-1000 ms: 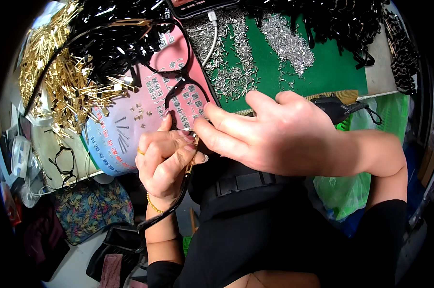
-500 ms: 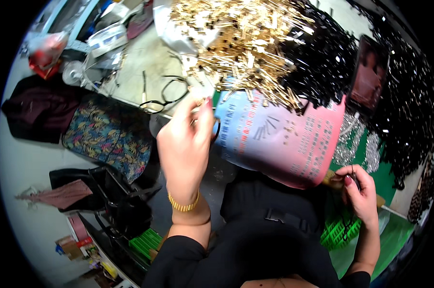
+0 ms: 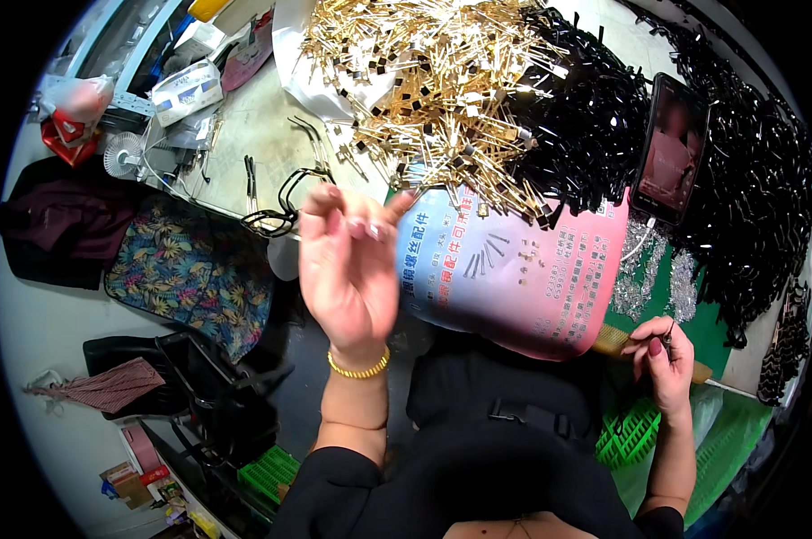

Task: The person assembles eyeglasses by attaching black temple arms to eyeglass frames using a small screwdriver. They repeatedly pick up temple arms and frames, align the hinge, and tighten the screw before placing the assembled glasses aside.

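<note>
My left hand is raised over the table's front edge, palm up, fingers loosely bent and apart, with nothing visible in it. Just beyond it lie black eyeglass frames, seemingly two pairs overlapping. My right hand is closed in a pinch at the table edge, beside a tan wooden bar; a small dark piece shows at its fingertips, too small to name. Between the hands a blue-and-pink printed mat hangs over the edge, bearing small dark pins and small brass-coloured parts.
Piles of gold metal strips and glossy black strips cover the far table. A phone leans at the right near silvery small parts. At the left stand a chair with patterned cloth, a black bag and a small fan.
My left hand has let go of a dark-rimmed eyeglass frame, now with the other frame on the table, and has turned palm up. My right hand stays near the wooden bar.
</note>
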`<state>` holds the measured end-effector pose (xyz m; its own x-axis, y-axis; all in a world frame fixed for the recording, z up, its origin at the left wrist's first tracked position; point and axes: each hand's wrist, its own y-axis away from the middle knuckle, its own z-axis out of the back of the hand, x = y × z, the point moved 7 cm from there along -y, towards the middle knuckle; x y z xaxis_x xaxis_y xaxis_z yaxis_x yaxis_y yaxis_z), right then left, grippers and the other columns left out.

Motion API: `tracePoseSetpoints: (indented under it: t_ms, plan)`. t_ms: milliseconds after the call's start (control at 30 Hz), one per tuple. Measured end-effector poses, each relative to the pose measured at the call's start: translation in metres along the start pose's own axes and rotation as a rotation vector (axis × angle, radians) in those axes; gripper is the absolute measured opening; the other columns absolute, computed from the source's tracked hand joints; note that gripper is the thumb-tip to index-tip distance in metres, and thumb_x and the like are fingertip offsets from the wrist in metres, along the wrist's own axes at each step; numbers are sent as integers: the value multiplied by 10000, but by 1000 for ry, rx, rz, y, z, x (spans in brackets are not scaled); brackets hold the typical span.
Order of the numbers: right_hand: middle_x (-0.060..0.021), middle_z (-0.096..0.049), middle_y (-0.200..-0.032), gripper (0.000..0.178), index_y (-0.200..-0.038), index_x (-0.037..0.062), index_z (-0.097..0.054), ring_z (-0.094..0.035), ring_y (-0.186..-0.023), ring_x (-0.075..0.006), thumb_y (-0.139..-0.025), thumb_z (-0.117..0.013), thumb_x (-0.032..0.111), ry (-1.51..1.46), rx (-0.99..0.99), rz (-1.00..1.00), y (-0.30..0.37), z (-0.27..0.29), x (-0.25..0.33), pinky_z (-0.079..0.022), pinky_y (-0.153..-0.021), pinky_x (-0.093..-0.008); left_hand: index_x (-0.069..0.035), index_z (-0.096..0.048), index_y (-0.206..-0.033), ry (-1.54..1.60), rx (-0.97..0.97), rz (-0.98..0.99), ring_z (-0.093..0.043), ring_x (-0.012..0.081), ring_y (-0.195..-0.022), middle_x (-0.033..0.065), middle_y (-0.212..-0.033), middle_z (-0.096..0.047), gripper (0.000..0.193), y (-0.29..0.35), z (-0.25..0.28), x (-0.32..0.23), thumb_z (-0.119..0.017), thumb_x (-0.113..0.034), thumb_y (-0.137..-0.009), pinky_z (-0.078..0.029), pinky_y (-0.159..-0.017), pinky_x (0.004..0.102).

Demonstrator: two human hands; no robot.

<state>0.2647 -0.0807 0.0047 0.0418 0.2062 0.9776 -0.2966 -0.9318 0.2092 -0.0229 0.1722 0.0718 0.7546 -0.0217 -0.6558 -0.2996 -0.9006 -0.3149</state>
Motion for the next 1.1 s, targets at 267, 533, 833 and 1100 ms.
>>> tracePoseSetpoints:
  t_ms: [267, 533, 833, 1100]
  plan:
    - [-101, -676, -885, 280, -1070, -36, -613, -530, -563, -55, -1036, -592, 241, 8, 0, 53, 2, -6, 3, -425, -543, -198, -113, -478, -1257, 209, -60, 213, -530, 148, -896, -2, -945, -499, 247, 30, -29, 21, -578, -120, -1031, -345, -1180, 520]
    - [-80, -679, -862, 249, -1058, -29, -635, -540, -576, -52, -1024, -601, 215, 32, -15, 63, 4, -4, 5, -431, -555, -197, -85, -497, -1275, -16, -48, 146, -549, 167, -912, 34, -979, -540, 275, 29, -24, 17, -600, -157, -1030, -378, -1150, 513]
    - [-48, -694, -854, 155, -1042, -16, -663, -606, -689, -73, -970, -618, 114, 61, 5, 41, 0, -13, 18, -479, -649, -228, -50, -667, -1100, -2222, 157, 25, -612, 310, -892, 95, -962, -692, 238, -49, 147, -90, -595, -264, -1024, -457, -938, 439]
    - [-5, -661, -865, 130, -1052, 8, -674, -553, -708, -55, -940, -663, 72, 164, -14, 118, 1, -10, 25, -461, -651, -225, -27, -676, -1143, -1852, 309, -494, -623, 314, -989, 127, -1062, -669, 201, -60, 14, -20, -680, -82, -949, -478, -910, 393]
